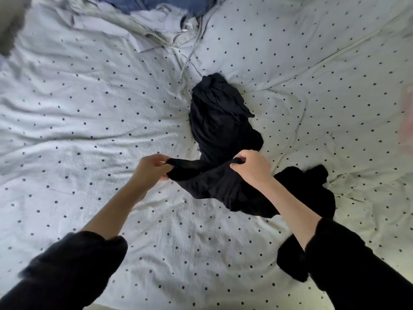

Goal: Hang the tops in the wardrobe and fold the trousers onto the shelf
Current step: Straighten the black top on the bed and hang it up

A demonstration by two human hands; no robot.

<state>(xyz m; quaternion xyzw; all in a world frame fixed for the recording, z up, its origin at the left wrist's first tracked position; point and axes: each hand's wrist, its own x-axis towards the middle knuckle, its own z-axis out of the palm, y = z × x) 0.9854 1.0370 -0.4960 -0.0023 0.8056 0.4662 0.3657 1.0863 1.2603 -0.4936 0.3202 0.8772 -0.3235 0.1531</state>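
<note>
Centrally, black garment (223,130), crumpled, on dotted bed cover (89,108).
Matte black fabric, heavily creased, bunched in a long heap from mid-bed toward the near edge; type of garment cannot be told. Left hand (152,167) pinches one bunched end; right hand (251,167) grips a fold beside it, fingers curled. Pale grey garments with drawcord (169,34) and blue fabric (156,3) lie at the far edge.
</note>
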